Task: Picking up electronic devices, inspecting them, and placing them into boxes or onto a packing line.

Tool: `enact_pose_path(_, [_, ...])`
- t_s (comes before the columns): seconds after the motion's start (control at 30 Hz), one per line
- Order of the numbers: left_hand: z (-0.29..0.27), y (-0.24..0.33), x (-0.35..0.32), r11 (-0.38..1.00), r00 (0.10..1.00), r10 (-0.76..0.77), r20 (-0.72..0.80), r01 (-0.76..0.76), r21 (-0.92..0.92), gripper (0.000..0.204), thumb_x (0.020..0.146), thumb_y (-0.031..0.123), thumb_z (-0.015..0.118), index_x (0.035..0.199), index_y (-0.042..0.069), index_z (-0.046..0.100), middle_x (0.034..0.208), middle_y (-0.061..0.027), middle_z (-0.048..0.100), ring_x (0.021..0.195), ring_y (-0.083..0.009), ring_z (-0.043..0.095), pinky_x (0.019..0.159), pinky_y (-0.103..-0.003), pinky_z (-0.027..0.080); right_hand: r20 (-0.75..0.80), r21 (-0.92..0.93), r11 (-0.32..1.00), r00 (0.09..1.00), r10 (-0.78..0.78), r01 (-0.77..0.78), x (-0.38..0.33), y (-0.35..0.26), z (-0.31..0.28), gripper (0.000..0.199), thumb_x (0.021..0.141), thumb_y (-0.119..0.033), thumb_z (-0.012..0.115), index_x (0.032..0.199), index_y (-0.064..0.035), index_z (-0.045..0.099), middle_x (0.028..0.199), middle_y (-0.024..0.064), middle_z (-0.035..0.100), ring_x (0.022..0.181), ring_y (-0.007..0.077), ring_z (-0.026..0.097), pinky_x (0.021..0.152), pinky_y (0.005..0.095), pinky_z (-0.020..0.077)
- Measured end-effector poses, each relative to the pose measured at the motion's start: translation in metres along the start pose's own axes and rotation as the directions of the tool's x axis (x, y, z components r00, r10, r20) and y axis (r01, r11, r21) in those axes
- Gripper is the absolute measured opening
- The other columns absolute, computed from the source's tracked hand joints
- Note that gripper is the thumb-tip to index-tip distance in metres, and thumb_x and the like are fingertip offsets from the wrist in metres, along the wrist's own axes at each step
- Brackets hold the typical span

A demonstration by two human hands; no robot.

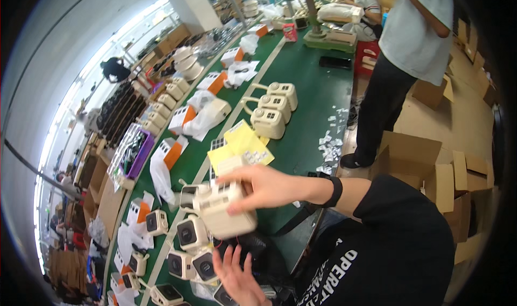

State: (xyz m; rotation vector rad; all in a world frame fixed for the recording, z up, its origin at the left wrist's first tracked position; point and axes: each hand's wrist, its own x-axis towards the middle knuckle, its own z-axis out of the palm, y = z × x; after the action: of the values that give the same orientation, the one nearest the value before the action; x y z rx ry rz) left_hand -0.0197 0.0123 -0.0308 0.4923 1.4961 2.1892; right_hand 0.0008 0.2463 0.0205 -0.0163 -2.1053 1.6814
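Observation:
My right hand (264,187), with a dark band at its wrist, grips a cream boxy device (226,214) from above, thumb on its near side. The device is slightly blurred and held over the bench. Just below it my left hand (237,276) is open, fingers spread, apart from the device. Beside my left hand are several similar cream devices with dark square fronts, among them one device (191,231) standing upright. A black mesh-like item (258,252) lies partly hidden behind the held device.
On the green bench (318,123) stand three cream canisters (269,122) with handles, near yellow sheets (245,144). White scraps (329,147) lie along the right edge. Orange-and-white boxes (183,117) line the left side. A person (414,37) stands at right by open cartons (409,155).

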Motion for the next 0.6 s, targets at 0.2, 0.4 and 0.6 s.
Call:
enact_pose_path(0.2, [-0.027, 0.024, -0.048, 0.995, 0.963, 0.052, -0.266, -0.074, -0.073, 0.052, 0.093, 0.033, 0.039, 0.133, 0.002, 0.029, 0.120, -0.0151, 0.046, 0.105, -0.0299, 0.049, 0.091, -0.042, 0.039, -0.730, -0.578, 0.797, 0.548, -0.407, -0.178, 0.051, 0.073, -0.109, 0.056, 0.072, -0.016, 0.069, 0.120, -0.0015, 0.045, 0.110, 0.0154, 0.052, 0.095, 0.0272, 0.056, 0.081, 0.0349, 0.0462])
enact_pose_path(0.4, [-0.036, 0.023, -0.049, 0.992, 0.967, 0.022, -0.254, -0.051, -0.111, 0.051, 0.093, 0.031, 0.039, 0.131, 0.000, 0.030, 0.113, -0.0137, 0.047, 0.099, -0.0289, 0.051, 0.087, -0.039, 0.041, -0.822, -0.511, 0.588, 0.555, -0.123, -0.627, 0.057, 0.172, -0.282, 0.061, 0.063, -0.023, 0.072, 0.117, -0.0066, 0.049, 0.114, 0.0156, 0.054, 0.105, 0.0311, 0.052, 0.089, 0.0377, 0.0424])
enact_pose_path(0.6, [-0.053, 0.021, -0.039, 0.993, 0.946, 0.027, -0.324, -0.063, -0.102, 0.055, 0.088, 0.032, 0.049, 0.129, -0.001, 0.031, 0.113, -0.0141, 0.047, 0.097, -0.0305, 0.054, 0.085, -0.039, 0.043, -0.770, -0.597, 0.381, 0.637, -0.028, -0.706, 0.078, 0.159, -0.240, 0.066, 0.068, -0.023, 0.067, 0.125, -0.0030, 0.040, 0.117, 0.0211, 0.045, 0.107, 0.0369, 0.048, 0.090, 0.0386, 0.0412])
